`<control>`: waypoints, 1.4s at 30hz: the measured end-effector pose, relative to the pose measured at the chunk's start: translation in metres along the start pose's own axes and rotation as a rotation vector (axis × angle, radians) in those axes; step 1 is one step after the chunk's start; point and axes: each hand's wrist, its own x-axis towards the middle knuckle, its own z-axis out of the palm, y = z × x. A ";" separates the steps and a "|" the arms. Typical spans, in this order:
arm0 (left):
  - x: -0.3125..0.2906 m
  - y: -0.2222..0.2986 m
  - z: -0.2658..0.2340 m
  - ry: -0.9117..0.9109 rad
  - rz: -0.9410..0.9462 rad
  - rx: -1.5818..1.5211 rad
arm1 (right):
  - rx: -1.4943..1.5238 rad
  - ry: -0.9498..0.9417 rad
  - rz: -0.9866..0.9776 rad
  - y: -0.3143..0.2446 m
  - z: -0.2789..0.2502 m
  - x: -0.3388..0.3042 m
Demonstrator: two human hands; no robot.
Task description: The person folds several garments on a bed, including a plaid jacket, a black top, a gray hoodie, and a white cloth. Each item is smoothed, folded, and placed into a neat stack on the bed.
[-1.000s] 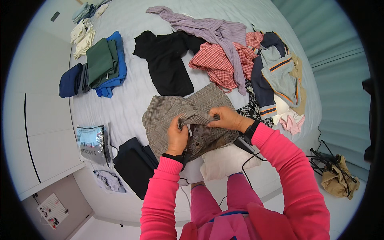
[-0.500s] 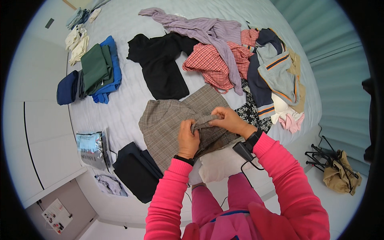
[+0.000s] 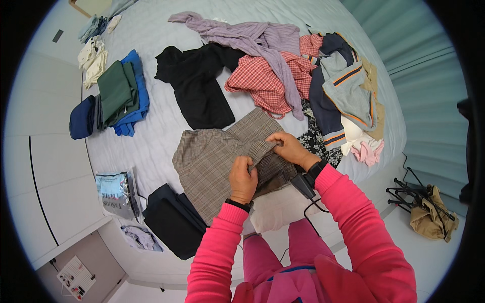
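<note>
A brown-grey plaid garment point(image 3: 204, 161) lies spread over the near edge of the bed, with part of its cloth folded over. My left hand point(image 3: 243, 181) pinches that cloth near the middle of the garment, fingers curled in. Further right, my right hand point(image 3: 290, 150) grips the same garment between thumb and fingers at a raised edge. Below the two hands a darker brown inner side shows. White cloth point(image 3: 280, 208) rests at the bed's edge, just in front of my legs.
Black folded clothing point(image 3: 173, 219) and a clear-bagged garment point(image 3: 117, 192) are at the near left. Green folded cloth point(image 3: 115, 88) tops a stack behind them. Beyond the plaid lie a black garment point(image 3: 199, 83), red checked cloth point(image 3: 262, 78) and a lilac knit point(image 3: 252, 38). A grey-navy garment point(image 3: 348, 83) lies right.
My left hand has shifted slightly down and right. The roll of plaid cloth between my hands now lies more opened out. My right hand keeps its grip.
</note>
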 end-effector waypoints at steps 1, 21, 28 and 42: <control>0.001 0.001 0.001 -0.006 0.043 -0.008 | 0.095 0.005 0.113 0.001 0.000 0.000; -0.010 -0.036 -0.019 0.009 -0.126 -0.140 | 0.286 0.225 0.517 0.010 0.054 -0.010; -0.026 -0.043 -0.050 0.138 -0.013 0.259 | 0.519 0.342 0.404 0.031 0.015 -0.013; -0.016 -0.149 -0.118 0.314 -0.530 -0.112 | 0.512 0.523 0.648 0.041 0.004 -0.008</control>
